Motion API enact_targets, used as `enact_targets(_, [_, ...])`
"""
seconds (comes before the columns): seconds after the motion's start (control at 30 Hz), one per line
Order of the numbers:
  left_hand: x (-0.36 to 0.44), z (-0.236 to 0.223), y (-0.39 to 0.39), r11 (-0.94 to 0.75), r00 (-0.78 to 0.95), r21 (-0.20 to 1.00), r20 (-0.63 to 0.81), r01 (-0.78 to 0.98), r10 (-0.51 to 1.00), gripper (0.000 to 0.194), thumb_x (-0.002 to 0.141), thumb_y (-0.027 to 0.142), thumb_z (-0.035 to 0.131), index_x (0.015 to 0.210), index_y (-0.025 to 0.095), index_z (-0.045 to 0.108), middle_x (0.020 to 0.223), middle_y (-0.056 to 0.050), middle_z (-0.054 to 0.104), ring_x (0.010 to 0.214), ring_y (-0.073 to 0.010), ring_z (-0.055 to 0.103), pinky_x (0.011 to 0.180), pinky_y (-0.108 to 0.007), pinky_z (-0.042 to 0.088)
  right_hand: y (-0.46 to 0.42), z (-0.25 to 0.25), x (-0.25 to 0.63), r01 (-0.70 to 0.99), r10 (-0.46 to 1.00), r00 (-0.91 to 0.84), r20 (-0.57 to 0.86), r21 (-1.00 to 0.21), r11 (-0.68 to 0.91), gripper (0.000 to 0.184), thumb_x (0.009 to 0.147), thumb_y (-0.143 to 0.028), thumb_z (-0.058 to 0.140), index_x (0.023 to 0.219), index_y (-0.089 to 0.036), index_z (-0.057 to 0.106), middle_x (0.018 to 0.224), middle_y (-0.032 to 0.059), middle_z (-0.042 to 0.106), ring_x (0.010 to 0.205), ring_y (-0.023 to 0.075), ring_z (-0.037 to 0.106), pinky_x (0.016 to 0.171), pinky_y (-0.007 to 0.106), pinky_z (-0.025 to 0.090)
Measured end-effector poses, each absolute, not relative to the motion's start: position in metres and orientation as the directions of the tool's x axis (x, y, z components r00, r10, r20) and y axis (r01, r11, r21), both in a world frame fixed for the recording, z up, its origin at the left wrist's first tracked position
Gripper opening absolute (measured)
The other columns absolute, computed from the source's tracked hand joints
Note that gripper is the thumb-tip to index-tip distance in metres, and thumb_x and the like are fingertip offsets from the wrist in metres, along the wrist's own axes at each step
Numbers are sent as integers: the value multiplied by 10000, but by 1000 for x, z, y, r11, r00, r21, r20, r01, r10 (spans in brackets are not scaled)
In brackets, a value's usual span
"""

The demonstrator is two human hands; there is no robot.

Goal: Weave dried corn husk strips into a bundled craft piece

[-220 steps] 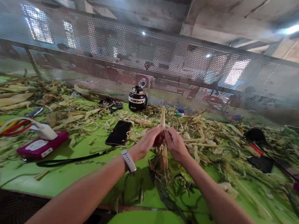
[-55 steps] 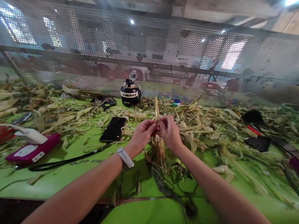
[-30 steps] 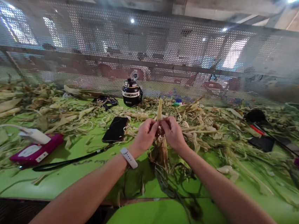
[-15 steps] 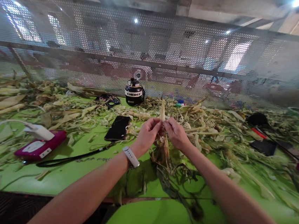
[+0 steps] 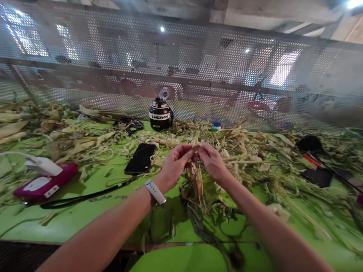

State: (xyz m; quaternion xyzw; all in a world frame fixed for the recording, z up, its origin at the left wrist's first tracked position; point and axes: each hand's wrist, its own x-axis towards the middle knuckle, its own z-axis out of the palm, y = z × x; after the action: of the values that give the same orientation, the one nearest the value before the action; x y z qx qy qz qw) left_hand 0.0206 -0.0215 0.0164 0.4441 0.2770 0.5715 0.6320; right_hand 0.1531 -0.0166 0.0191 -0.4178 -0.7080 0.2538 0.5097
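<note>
In the middle of the head view, my left hand (image 5: 175,163) and my right hand (image 5: 211,159) meet over the table. Both pinch a pale yellow corn husk (image 5: 196,138), thumbs and fingertips nearly touching. Its narrow tip stands up above the fingers, while dry brown leaves (image 5: 196,185) hang below them. My fingers hide the gripped part, and I cannot make out whether a cob is inside. Under the hands lie dark, withered green leaves (image 5: 200,227) near the table's front edge. A white band (image 5: 156,192) is round my left wrist.
Husk scraps (image 5: 78,143) litter the green table (image 5: 92,226). Left of my hands are a black phone (image 5: 140,158), a strap (image 5: 79,201) and a purple power bank (image 5: 47,183) with a white plug. A black jug (image 5: 159,116) stands before a perforated metal screen (image 5: 189,51).
The pale tip shows shorter above my fingers and looks more ragged than before. Both hands keep their pinch at almost the same spot. The whole view has shifted slightly.
</note>
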Motion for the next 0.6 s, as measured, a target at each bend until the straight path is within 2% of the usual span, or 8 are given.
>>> enact_targets(0.13, [23,18,-23,76,204,833,45,-548,978,245,601,193,776,772,139,608,684,29,605,566,-51,547,466,-132,402,-11,10,149,214,891,-109,441,-865,454,262,861,-418,417,691,-219,404,578,-50,383,522,105,391,471,215,345])
enact_targets(0.33, [22,16,-20,111,248,804,47,-585,968,254,596,161,780,781,140,608,706,29,611,600,-61,574,476,-137,429,-8,6,151,323,882,-99,461,-824,466,249,875,-405,386,719,-215,427,633,-31,463,579,115,448,522,222,378])
enact_targets(0.5, [20,17,-15,217,297,730,-19,-649,955,158,650,55,699,747,124,593,672,4,621,571,-55,578,438,-109,398,-16,19,163,547,806,-87,585,-648,529,192,874,-358,449,752,-210,460,609,-38,459,544,112,433,531,231,362])
enact_targets(0.6, [17,20,-12,300,351,667,-62,-682,934,126,689,-6,616,728,110,586,644,-15,621,528,-43,560,426,-95,395,-17,24,171,560,721,-115,683,-556,615,154,863,-354,518,892,-203,521,653,-29,495,551,111,454,536,230,380])
